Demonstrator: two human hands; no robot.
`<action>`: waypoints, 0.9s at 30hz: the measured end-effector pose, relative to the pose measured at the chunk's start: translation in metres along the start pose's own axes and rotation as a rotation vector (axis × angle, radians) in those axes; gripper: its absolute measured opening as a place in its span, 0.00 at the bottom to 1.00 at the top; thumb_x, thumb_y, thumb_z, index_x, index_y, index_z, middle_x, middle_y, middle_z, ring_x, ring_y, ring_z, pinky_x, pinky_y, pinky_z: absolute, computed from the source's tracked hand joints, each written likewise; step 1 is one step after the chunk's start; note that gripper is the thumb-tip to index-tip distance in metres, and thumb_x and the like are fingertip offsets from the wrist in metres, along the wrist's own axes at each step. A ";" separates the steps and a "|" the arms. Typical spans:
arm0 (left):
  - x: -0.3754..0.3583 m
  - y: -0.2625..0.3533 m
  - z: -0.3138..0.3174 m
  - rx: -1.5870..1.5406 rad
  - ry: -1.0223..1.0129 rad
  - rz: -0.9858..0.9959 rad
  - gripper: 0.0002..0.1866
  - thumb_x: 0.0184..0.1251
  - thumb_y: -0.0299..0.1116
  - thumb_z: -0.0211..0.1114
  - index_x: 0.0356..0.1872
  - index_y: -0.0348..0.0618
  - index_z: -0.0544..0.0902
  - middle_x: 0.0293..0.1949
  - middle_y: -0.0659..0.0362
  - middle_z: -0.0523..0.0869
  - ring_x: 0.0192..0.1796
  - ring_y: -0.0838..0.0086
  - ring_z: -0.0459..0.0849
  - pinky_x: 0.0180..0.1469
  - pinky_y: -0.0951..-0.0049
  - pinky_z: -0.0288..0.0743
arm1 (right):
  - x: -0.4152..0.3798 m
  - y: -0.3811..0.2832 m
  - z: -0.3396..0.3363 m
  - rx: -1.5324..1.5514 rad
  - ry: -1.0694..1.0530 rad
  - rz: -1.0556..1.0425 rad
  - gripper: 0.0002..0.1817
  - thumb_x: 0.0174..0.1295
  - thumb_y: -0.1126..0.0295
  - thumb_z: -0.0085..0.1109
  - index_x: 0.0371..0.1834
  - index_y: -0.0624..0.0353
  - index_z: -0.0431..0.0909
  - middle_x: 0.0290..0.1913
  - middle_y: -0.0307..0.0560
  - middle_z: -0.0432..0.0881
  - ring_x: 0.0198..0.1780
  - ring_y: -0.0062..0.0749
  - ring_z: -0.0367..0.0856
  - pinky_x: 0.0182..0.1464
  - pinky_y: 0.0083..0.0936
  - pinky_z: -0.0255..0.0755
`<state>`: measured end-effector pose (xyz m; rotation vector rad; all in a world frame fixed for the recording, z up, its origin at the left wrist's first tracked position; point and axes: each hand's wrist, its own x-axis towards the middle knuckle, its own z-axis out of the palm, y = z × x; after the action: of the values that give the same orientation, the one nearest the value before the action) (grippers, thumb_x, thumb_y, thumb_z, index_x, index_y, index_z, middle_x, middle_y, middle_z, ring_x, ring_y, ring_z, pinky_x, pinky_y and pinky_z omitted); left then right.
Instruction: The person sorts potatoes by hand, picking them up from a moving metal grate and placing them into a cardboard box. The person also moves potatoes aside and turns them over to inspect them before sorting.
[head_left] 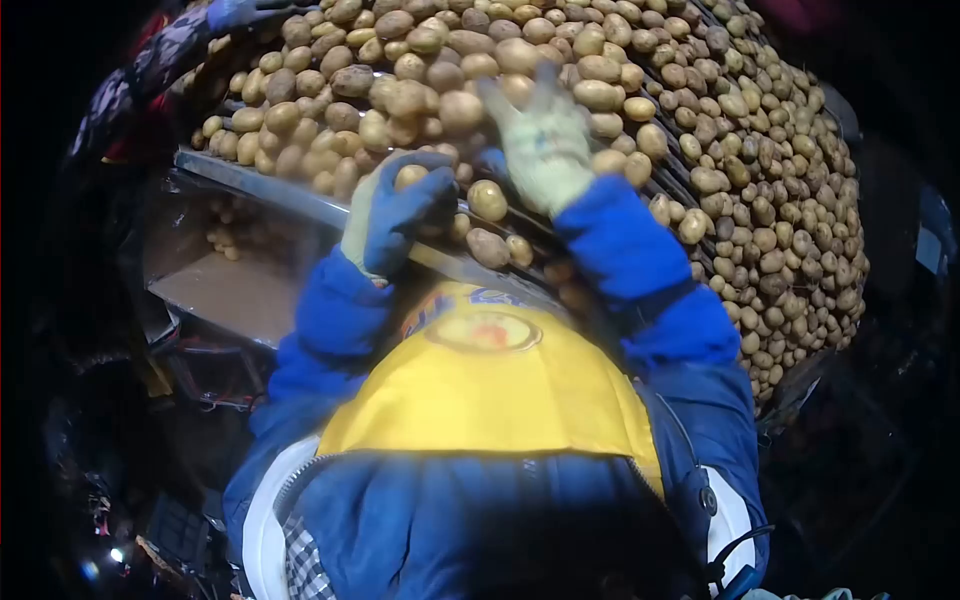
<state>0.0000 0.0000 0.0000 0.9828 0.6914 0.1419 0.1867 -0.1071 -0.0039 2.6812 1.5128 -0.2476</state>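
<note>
Potatoes (780, 200) lie in a wide heap over dark rollers. My left hand (400, 210), in a blue and pale glove, is by the near metal edge, its fingers curled round a potato (410, 177). To its right, my right hand (540, 140) in a pale glove reaches over the heap with its fingers spread; potatoes lie just beyond the fingertips, and I see none held. Between my hands a larger potato (487, 200) sits near the edge, with a few more below it.
A metal rail (270, 190) runs along the near side of the heap. Below it at left is a bin with a flat brown panel (235, 290) and some potatoes inside. At the top left is another person's gloved hand (240, 12) and patterned sleeve.
</note>
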 end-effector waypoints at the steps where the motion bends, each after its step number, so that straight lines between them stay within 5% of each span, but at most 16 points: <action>1: -0.001 0.005 0.001 -0.039 -0.016 -0.033 0.20 0.70 0.36 0.71 0.56 0.34 0.81 0.38 0.60 0.87 0.36 0.80 0.83 0.39 0.81 0.78 | 0.012 -0.004 0.002 0.009 -0.005 -0.056 0.45 0.58 0.51 0.71 0.80 0.28 0.62 0.80 0.71 0.54 0.67 0.62 0.70 0.56 0.59 0.72; 7: 0.000 -0.007 0.010 -0.114 0.068 0.050 0.20 0.71 0.35 0.70 0.57 0.32 0.80 0.37 0.58 0.85 0.36 0.77 0.83 0.37 0.77 0.79 | 0.029 -0.005 0.023 0.091 0.181 -0.068 0.43 0.63 0.48 0.68 0.81 0.32 0.59 0.82 0.66 0.53 0.71 0.69 0.66 0.65 0.63 0.67; 9: -0.003 -0.006 0.011 -0.177 0.086 0.014 0.20 0.72 0.35 0.69 0.57 0.32 0.79 0.38 0.56 0.85 0.35 0.75 0.84 0.36 0.76 0.78 | 0.016 0.005 0.024 0.211 0.159 -0.180 0.42 0.59 0.49 0.69 0.78 0.38 0.65 0.79 0.72 0.55 0.66 0.62 0.72 0.65 0.55 0.69; 11: -0.001 -0.005 0.015 -0.175 0.073 0.005 0.19 0.73 0.35 0.68 0.56 0.32 0.79 0.37 0.57 0.84 0.34 0.75 0.82 0.34 0.76 0.77 | -0.016 0.015 0.005 0.192 0.057 -0.284 0.34 0.65 0.49 0.65 0.75 0.40 0.70 0.79 0.61 0.61 0.75 0.55 0.65 0.71 0.54 0.61; 13: 0.001 -0.005 0.016 -0.198 0.070 -0.001 0.17 0.74 0.35 0.67 0.54 0.32 0.79 0.35 0.58 0.83 0.32 0.76 0.80 0.32 0.77 0.74 | -0.050 0.028 0.005 0.168 0.187 -0.400 0.31 0.66 0.52 0.66 0.71 0.45 0.74 0.74 0.56 0.71 0.73 0.51 0.70 0.69 0.50 0.65; 16: 0.009 -0.016 0.001 -0.194 0.009 -0.016 0.19 0.73 0.36 0.69 0.59 0.40 0.79 0.41 0.57 0.86 0.40 0.68 0.88 0.41 0.64 0.87 | -0.081 0.053 -0.022 0.608 0.243 -0.288 0.23 0.64 0.65 0.70 0.62 0.56 0.82 0.59 0.56 0.85 0.62 0.50 0.83 0.67 0.37 0.74; 18: 0.009 -0.017 -0.001 -0.175 0.000 -0.032 0.19 0.73 0.36 0.68 0.59 0.40 0.79 0.41 0.57 0.86 0.40 0.67 0.88 0.41 0.64 0.86 | -0.089 0.086 -0.024 0.579 0.308 -0.032 0.25 0.64 0.67 0.69 0.65 0.60 0.80 0.59 0.59 0.85 0.60 0.51 0.84 0.63 0.36 0.77; 21: 0.013 -0.019 -0.003 -0.171 -0.007 -0.035 0.19 0.74 0.36 0.68 0.59 0.40 0.79 0.41 0.56 0.86 0.40 0.66 0.88 0.40 0.65 0.85 | -0.088 0.137 -0.022 0.313 0.165 0.204 0.39 0.58 0.59 0.74 0.73 0.59 0.71 0.68 0.60 0.78 0.67 0.51 0.80 0.67 0.40 0.74; 27: 0.011 -0.017 -0.002 -0.170 0.015 -0.061 0.19 0.74 0.36 0.69 0.60 0.41 0.80 0.43 0.55 0.86 0.41 0.65 0.88 0.43 0.63 0.86 | -0.048 0.177 0.037 0.419 0.018 0.348 0.50 0.48 0.56 0.79 0.76 0.58 0.66 0.69 0.63 0.76 0.68 0.55 0.77 0.70 0.41 0.72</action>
<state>0.0043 -0.0033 -0.0196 0.7979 0.7106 0.1517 0.3092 -0.2436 -0.0379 3.2125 1.0615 -0.5766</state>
